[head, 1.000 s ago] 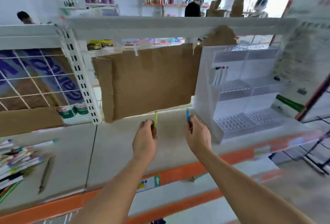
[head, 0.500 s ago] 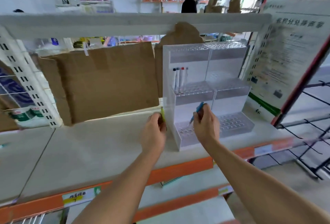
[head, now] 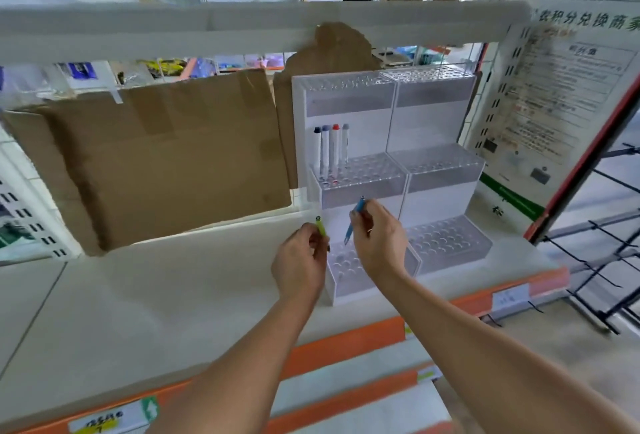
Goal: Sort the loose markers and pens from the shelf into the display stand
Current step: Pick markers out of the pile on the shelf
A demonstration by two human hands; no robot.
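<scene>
A wide white shop shelf with an orange front edge carries a clear acrylic three-tier display stand, two columns wide, its steps drilled with rows of holes. A large brown cardboard sheet hangs behind the shelf, left of the stand. Two bare forearms reach forward from below. The left hand grips one green pen, upright and leaning slightly left, just left of the stand's bottom tier. The right hand pinches one blue pen, tilted, tip down-left, over the lower left tier. Four white markers with coloured caps stand upright in the middle left tier.
</scene>
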